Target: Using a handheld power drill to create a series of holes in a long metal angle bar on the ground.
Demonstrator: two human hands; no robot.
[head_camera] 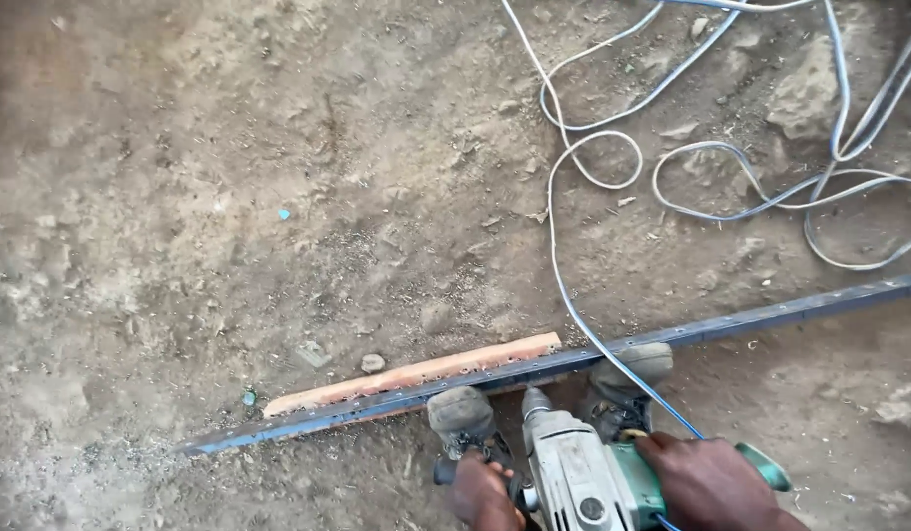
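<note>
I look down at a grey and green electric drill (pixel 580 474) held at the bottom of the view. My right hand (pixel 709 482) grips its green rear handle. My left hand (pixel 483 492) is closed on the black side handle. The drill's chuck (pixel 534 403) points at a long dark metal strip (pixel 770 317) with a row of small holes. The strip lies across a reddish wooden plank (pixel 416 374) on the dirt. Both of my shoes (pixel 459 411) press on the strip, one on each side of the chuck.
Pale blue and white cables (pixel 731 167) loop over the dirt at the upper right, one running down to the drill. Metal shavings lie scattered near the strip's left end (pixel 195 447). Small stones (pixel 373 362) and a rock (pixel 804 93) dot the bare ground.
</note>
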